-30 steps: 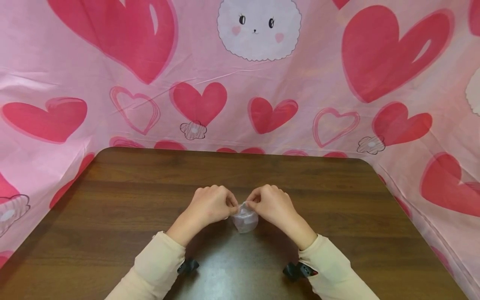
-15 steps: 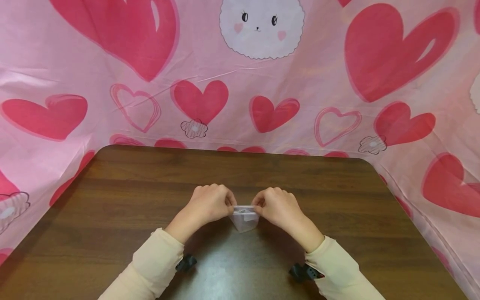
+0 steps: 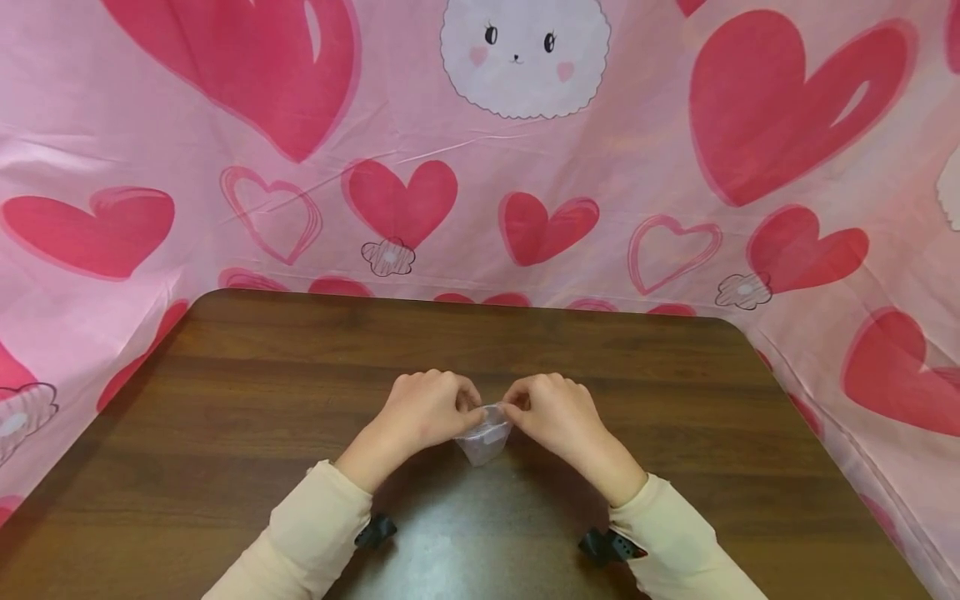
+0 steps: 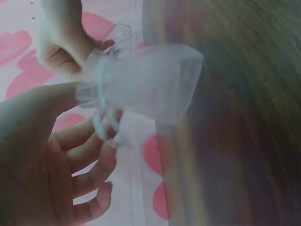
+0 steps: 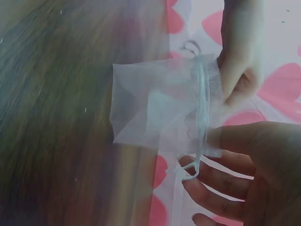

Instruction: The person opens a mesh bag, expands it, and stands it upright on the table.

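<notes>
A small sheer white organza drawstring pouch (image 3: 482, 444) hangs by its mouth over the middle of the table. My left hand (image 3: 426, 408) pinches one side of the top edge between thumb and fingers. On the opposite side, my right hand (image 3: 553, 414) pinches the same edge. Seen in the right wrist view, a pale drawstring (image 5: 202, 101) runs below the mouth, and its knotted loop (image 5: 190, 170) dangles by my right fingers. A paler patch shows through the mesh (image 5: 157, 113). In the left wrist view, the pouch (image 4: 150, 82) looks slightly puffed and tapers toward the mouth.
The dark brown wooden table (image 3: 315, 342) has rounded far corners. Pink fabric with red hearts (image 3: 547, 229) hangs behind it and along both sides. Black wrist straps (image 3: 375, 531) show beneath the cream sleeves (image 3: 318, 512).
Half a second ago the pouch mouth was pulled straight and wide between my hands. Now my hands are slightly closer together, and the mouth slants, lower on the left.
</notes>
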Demonstrator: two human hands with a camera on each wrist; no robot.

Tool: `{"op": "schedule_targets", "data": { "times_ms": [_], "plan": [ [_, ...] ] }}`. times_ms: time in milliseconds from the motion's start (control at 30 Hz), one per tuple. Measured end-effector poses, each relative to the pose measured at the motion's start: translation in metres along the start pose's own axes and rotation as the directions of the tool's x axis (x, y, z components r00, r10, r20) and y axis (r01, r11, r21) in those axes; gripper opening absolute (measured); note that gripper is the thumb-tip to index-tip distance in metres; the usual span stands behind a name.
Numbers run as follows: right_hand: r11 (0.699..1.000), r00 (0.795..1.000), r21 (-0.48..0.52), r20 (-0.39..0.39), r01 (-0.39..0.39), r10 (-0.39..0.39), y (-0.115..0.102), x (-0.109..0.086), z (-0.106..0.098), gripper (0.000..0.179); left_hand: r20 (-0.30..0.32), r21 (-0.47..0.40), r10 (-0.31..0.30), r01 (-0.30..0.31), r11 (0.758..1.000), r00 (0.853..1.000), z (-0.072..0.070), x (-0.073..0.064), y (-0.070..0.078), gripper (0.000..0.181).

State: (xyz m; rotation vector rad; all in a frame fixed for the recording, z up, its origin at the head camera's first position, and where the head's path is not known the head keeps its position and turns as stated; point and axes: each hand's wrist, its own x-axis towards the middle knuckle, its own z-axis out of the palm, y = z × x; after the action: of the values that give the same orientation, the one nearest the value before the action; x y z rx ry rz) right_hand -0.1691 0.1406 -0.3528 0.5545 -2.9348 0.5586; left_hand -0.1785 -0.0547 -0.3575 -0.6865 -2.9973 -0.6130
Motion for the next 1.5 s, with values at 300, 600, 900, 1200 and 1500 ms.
{"op": "schedule_targets", "data": {
  "times_ms": [300, 600, 900, 1200, 1500],
  "plan": [
    [0.996, 0.996, -0.010, 0.007, -0.088, 0.088, -0.010, -0.003, 0.001, 0.024, -0.116, 0.034, -0.056, 0.061, 0.998, 0.992, 0.007, 0.002, 0.005, 0.007],
    [0.991, 0.991, 0.005, 0.022, -0.134, 0.134, -0.013, -0.011, 0.002, 0.025, -0.142, -0.019, -0.137, 0.136, 0.991, 0.980, 0.012, -0.002, 0.004, 0.007],
    [0.986, 0.990, 0.093, -0.010, -0.136, 0.138, -0.008, -0.013, 0.006, 0.012, -0.183, -0.032, -0.148, 0.144, 0.989, 0.972, 0.013, -0.003, 0.003, 0.006],
    [0.980, 0.986, 0.149, -0.088, -0.131, 0.145, 0.000, -0.012, 0.006, 0.005, -0.174, -0.047, -0.176, 0.170, 0.984, 0.969, 0.008, -0.005, -0.001, 0.003],
    [0.977, 0.985, 0.172, -0.093, -0.127, 0.145, 0.003, -0.013, 0.006, 0.006, -0.179, -0.028, -0.161, 0.159, 0.987, 0.970, 0.007, -0.004, 0.000, 0.004]
  ]
}}
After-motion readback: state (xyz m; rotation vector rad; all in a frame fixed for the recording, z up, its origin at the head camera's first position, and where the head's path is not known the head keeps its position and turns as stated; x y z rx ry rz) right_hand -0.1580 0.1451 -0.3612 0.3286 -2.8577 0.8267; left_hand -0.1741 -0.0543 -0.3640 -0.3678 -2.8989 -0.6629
